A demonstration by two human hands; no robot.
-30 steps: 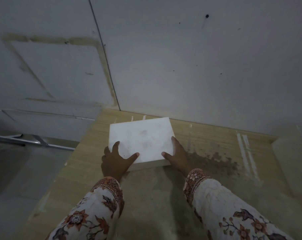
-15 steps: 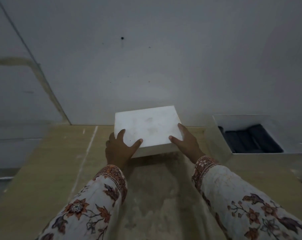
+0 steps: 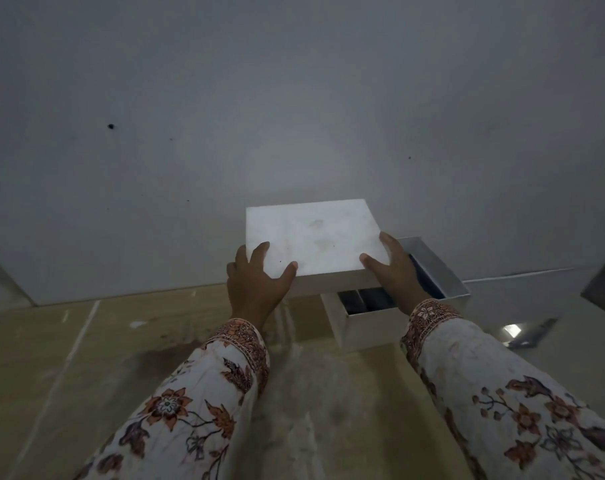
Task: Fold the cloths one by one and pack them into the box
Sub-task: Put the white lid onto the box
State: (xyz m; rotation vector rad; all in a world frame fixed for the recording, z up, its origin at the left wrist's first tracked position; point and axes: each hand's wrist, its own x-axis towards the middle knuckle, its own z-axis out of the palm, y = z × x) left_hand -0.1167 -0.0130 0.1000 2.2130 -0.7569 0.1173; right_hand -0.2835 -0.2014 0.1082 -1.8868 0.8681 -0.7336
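- The left hand (image 3: pixel 256 285) forms one grip on the white lid (image 3: pixel 311 237): thumb on top, fingers curled over its left edge.
- The right hand (image 3: pixel 396 271) clamps the lid's right edge likewise.
- Under the right grip the open box (image 3: pixel 374 329) sits on the worktop (image 3: pixel 86 358).
- Dark folded cloths (image 3: pixel 367 299) lie inside it.

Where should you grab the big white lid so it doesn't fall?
Hold the white lid by its two opposite side edges, one hand from each side. It's wide, flat and thin-rimmed. The left hand and right hand do that: thumbs on top, fingers round the edges, keeping it roughly level over the box.
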